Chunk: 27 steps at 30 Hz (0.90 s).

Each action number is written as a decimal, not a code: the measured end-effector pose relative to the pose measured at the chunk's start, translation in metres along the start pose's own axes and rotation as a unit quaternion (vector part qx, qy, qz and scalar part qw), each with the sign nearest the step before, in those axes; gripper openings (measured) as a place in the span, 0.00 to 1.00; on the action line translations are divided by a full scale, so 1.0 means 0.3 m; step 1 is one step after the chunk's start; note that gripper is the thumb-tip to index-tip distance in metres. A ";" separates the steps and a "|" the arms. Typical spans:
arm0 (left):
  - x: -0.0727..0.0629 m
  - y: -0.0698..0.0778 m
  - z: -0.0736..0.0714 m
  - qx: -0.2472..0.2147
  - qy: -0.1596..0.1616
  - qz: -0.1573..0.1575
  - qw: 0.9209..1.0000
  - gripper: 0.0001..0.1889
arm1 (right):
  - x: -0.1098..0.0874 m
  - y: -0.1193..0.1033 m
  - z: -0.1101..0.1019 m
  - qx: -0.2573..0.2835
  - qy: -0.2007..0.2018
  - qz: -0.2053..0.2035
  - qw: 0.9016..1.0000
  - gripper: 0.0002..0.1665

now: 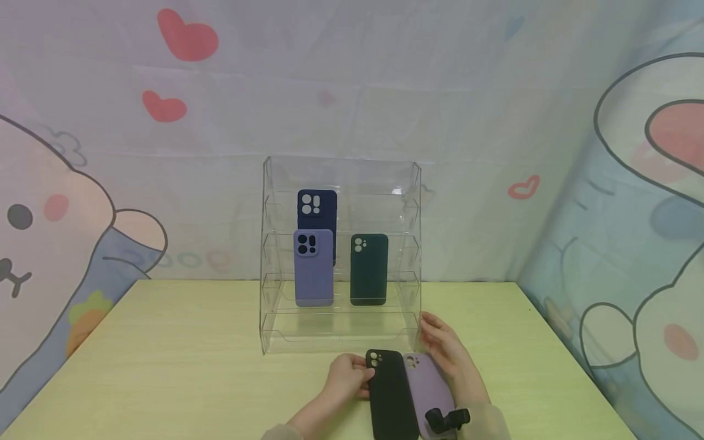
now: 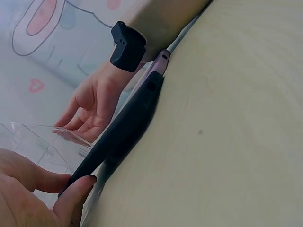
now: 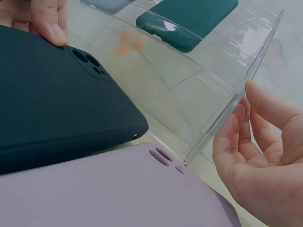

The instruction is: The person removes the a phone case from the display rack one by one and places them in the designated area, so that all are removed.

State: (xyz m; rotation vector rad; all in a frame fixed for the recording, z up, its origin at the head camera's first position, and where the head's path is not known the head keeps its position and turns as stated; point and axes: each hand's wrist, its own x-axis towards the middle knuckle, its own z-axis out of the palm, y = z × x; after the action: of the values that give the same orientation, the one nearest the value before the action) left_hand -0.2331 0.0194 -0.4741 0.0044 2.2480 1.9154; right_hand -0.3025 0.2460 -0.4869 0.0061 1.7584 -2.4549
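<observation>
My left hand pinches the camera end of a black phone case between thumb and fingers, and in the left wrist view that end tilts up from the table. Fingertips of my right hand touch the right side panel of a clear tiered display rack. Close beside the black case is a light purple phone case, partly covered by the right wrist. On the rack's tiers stand a lavender case, a navy case partly behind it, and a dark green case to their right.
The rack stands at the middle of a pale yellow table, near its back edge. A cloth backdrop with cartoon animals and hearts hangs behind and to the right. A black strapped camera sits on the right wrist.
</observation>
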 end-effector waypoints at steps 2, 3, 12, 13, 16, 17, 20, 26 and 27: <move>0.000 -0.002 0.004 0.000 0.004 0.001 1.000 0.13 | 0.001 -0.001 0.001 0.002 0.000 0.001 1.000 0.17; 0.000 -0.003 0.005 0.000 0.006 0.001 1.000 0.13 | 0.001 -0.002 0.001 0.004 0.001 0.002 1.000 0.16; -0.001 -0.015 0.008 0.019 0.017 0.013 1.000 0.14 | 0.003 -0.003 0.004 0.003 0.001 0.000 1.000 0.18; -0.001 -0.016 0.008 0.023 0.017 0.015 0.999 0.14 | 0.003 -0.003 0.003 0.002 0.000 -0.001 1.000 0.18; -0.001 -0.020 0.007 0.036 0.016 0.019 0.999 0.14 | 0.004 0.001 0.004 0.000 0.001 -0.007 1.000 0.17; -0.002 -0.021 0.006 0.040 0.015 0.021 0.999 0.14 | 0.005 0.002 0.002 -0.001 0.001 -0.007 1.000 0.17; -0.002 -0.023 0.005 0.049 0.012 0.027 0.998 0.15 | 0.005 0.004 0.001 -0.001 0.003 -0.008 1.000 0.16; -0.010 -0.013 -0.001 0.062 0.004 0.029 0.998 0.17 | 0.000 0.002 0.001 0.004 0.004 -0.007 1.000 0.15; -0.012 -0.010 -0.004 0.065 0.002 0.028 0.997 0.17 | -0.001 0.002 0.001 0.004 0.004 -0.007 1.000 0.15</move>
State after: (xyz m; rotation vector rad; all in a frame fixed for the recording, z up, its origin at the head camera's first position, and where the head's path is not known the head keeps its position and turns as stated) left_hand -0.2295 0.0174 -0.4765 0.0831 2.3958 1.7941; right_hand -0.3021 0.2454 -0.4873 0.0060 1.7577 -2.4748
